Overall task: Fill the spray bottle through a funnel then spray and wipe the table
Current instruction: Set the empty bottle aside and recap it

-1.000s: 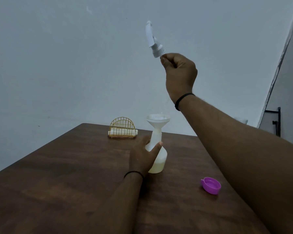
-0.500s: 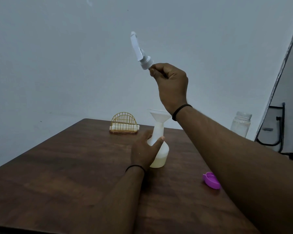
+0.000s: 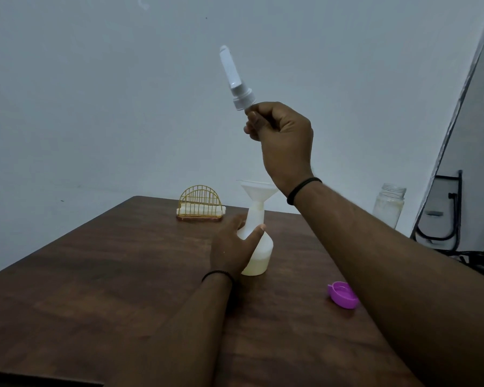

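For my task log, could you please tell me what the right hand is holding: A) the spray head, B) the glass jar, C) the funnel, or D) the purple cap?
A: the right hand holds the spray head raised above the funnel.

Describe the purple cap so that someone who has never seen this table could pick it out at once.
Start at the brown wooden table and find the white spray bottle with a funnel in its neck, gripped by the left hand. To its right, nearer the viewer and beside the right forearm, lies the purple cap, open side up. It is the only brightly coloured thing there.
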